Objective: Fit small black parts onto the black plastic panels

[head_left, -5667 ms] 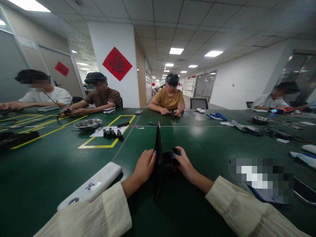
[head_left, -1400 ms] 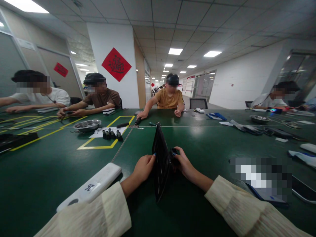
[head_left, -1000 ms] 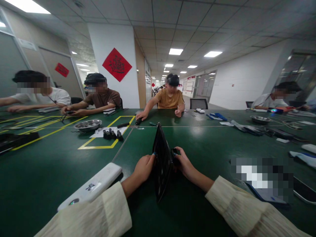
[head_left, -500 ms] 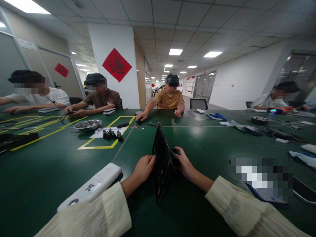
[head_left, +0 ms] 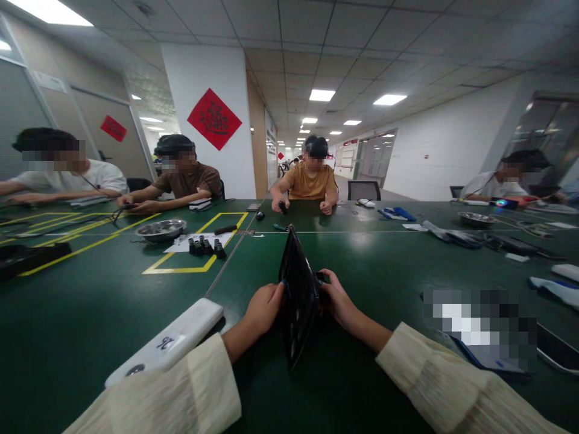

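Observation:
A flat black panel point(head_left: 296, 307) with a glossy inner face stands on its edge in front of me, seen almost edge-on. My left hand point(head_left: 262, 308) is closed at its left side, with the thumb pressed against the face and the other fingers partly hidden. On the opposite side, my right hand point(head_left: 337, 301) is closed around a dark part at the panel's back; what that part is I cannot make out. A white oblong case point(head_left: 169, 340) marked 26 lies by my left forearm.
A metal bowl point(head_left: 161, 230) and several black cone-shaped parts point(head_left: 207, 247) sit at left, near yellow tape point(head_left: 178, 270). Across the green table, a person point(head_left: 312, 181) holds a small dark object. Gloves point(head_left: 452, 234) and a blurred-out device point(head_left: 488, 337) lie at right.
The black panel has turned slightly between my hands, which stay in place. The person opposite has drawn a hand back toward the body with a dark object, leaving another small dark one on the table.

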Demonstrator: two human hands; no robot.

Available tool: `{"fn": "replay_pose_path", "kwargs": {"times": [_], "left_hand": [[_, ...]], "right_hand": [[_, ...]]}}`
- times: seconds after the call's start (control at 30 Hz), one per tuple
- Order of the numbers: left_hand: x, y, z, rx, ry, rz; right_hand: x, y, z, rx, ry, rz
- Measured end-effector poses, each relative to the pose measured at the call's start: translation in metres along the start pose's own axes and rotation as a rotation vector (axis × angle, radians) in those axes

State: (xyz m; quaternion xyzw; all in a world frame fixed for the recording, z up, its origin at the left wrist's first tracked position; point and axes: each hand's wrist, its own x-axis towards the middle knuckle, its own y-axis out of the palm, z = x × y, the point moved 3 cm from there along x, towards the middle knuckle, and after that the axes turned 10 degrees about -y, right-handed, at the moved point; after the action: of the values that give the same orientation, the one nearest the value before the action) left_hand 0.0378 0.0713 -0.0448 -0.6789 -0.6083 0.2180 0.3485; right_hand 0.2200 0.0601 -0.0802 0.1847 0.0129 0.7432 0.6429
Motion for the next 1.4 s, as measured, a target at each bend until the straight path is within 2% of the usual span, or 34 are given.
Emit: {"fn": "replay_pose_path", "kwargs": {"times": [0.3, 0.57, 0.77, 1.03, 1.4], "left_hand": [[0.000, -0.002, -0.003, 0.007, 0.005, 0.010], [-0.005, -0.005, -0.007, 0.227, 0.038, -0.035], [-0.009, -0.008, -0.012, 0.308, 0.024, -0.057], [-0.008, -0.008, -0.013, 0.265, 0.047, -0.056], [-0.008, -0.009, -0.016, 0.219, 0.034, -0.069]], "right_hand": [[-0.001, 0.002, 0.004, -0.008, 0.026, 0.015], [0.000, 0.002, 0.002, -0.015, 0.013, 0.011], [0.000, 0.000, 0.000, -0.009, 0.009, 0.023], [0.000, 0.001, 0.002, -0.022, 0.016, -0.002], [0.000, -0.001, 0.000, -0.012, 0.006, 0.032]]}}
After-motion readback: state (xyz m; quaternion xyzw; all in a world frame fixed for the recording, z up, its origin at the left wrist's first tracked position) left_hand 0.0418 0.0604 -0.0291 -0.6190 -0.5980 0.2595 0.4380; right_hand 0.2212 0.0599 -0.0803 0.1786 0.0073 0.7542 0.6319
